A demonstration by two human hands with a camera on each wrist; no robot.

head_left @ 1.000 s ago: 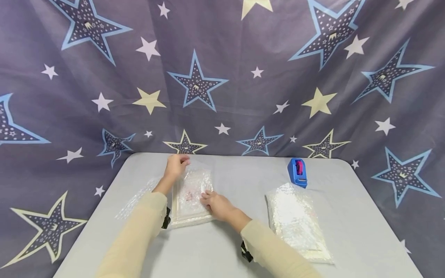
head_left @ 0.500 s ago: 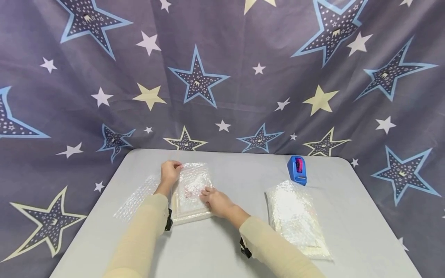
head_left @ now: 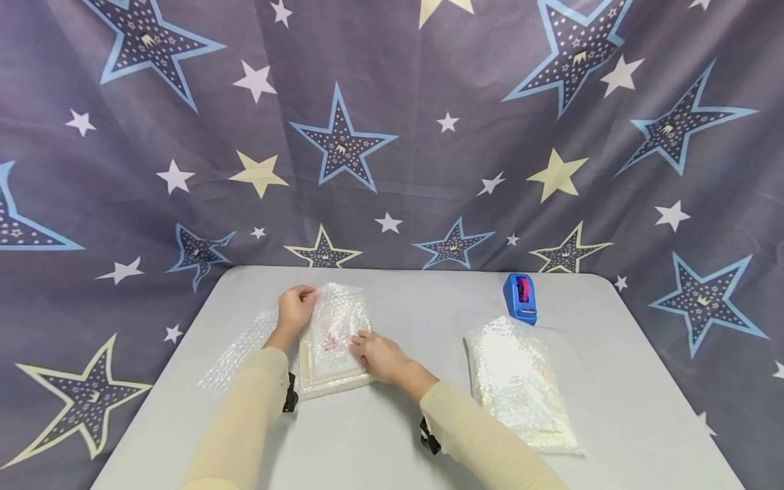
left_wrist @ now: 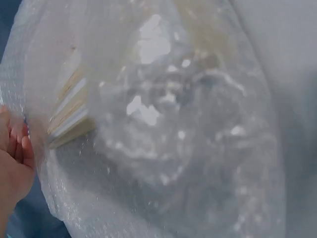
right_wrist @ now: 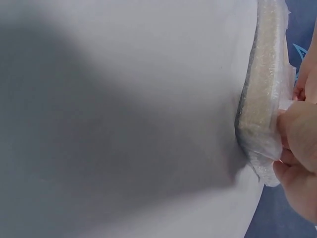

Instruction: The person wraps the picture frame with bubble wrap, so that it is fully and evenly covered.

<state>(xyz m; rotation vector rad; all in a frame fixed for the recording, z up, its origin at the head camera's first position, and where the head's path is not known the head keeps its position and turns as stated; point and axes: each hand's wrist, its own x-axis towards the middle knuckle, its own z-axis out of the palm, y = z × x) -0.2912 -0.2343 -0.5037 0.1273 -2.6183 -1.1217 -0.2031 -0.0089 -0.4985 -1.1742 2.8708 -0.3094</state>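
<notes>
On the left half of the table lies a flat frame-like piece with a pale wooden border (head_left: 309, 364), covered by clear bubble wrap (head_left: 339, 306); reddish marks show through it. My left hand (head_left: 295, 307) pinches the wrap near the far left corner. In the left wrist view, a raised sheet of bubble wrap (left_wrist: 148, 158) fills much of the picture, with stacked wooden edges behind it. My right hand (head_left: 381, 357) rests on the right side of the piece, its fingers pressing the wrap. In the right wrist view that hand (right_wrist: 299, 144) sits at the package's edge.
Left of the piece, a loose strip of bubble wrap (head_left: 241, 350) lies partly behind my left arm. A second wrapped package (head_left: 520, 381) rests on the right, with a blue tape dispenser (head_left: 520, 299) behind it. The grey table (head_left: 422, 306) meets a star-patterned curtain (head_left: 392, 170).
My left hand has come slightly down and to the left, with the wrap's edge still in its fingers. The right hand stays in place on the package.
</notes>
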